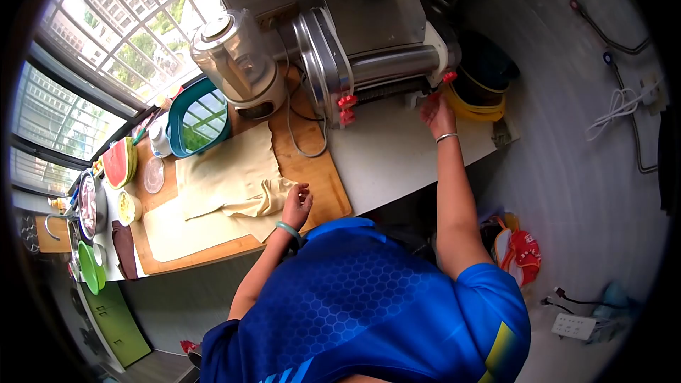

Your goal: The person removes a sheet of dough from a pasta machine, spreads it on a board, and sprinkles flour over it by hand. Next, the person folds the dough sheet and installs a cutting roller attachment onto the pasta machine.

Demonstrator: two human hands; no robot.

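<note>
My right hand (438, 115) is raised to the right end of a steel roller machine (394, 64), its fingers closed around what looks like a lower red knob, mostly hidden by them. An upper red knob (449, 76) shows just above. My left hand (298, 206), with a bracelet at the wrist, is beside the right edge of a folded pale dough sheet (227, 170), its fingers loosely bent and apart, holding nothing visible. The sheet lies in layers on a wooden board (323, 188); a flatter layer (184, 234) spreads to the left.
Behind the dough are a teal basin (181, 117) and a blender (248, 78) with its cord looping onto the board. Cut watermelon (119, 163), a small yellow-filled tub (130, 207) and a metal pot (99, 206) stand left. A yellow basin (482, 108) is right of the machine.
</note>
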